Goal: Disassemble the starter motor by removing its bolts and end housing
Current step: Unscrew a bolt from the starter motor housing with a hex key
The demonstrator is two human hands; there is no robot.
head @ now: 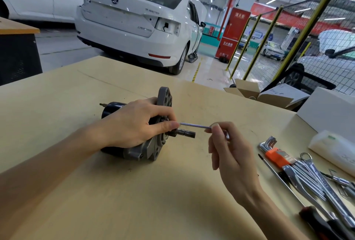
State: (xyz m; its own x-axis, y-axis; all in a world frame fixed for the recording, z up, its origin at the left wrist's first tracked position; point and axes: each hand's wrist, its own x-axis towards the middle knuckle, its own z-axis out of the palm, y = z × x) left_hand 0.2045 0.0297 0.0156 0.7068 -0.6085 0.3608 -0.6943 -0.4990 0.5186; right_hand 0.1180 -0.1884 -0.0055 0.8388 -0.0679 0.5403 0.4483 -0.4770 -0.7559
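Nearest, the right hand (228,149) pinches the bent end of a thin hex key (195,125) between thumb and forefinger, the other fingers hanging loosely below. The key's long arm runs from that grip leftward and slightly away, almost level, toward the face of the end housing (164,101), where its tip disappears behind the left thumb; whether it is seated in a bolt head cannot be told. Just under the key, and nearly parallel to it, the motor's shaft (185,133) sticks out to the right, so key and shaft share the motor's long axis (which lies roughly left to right across the tabletop (96,191)). The left hand (134,122) is clenched over the top of the motor (110,110), thumb reaching forward to steady the key's tip against the housing. The motor lies on its side, black body to the left, grey housing to the right, so the bolt faces the right hand squarely. I judge that the coming turn depends on keeping the key in line with the bolt's axis while the left hand stops the body rolling. Farther right lie a hex key set (274,153) and wrenches (315,178).
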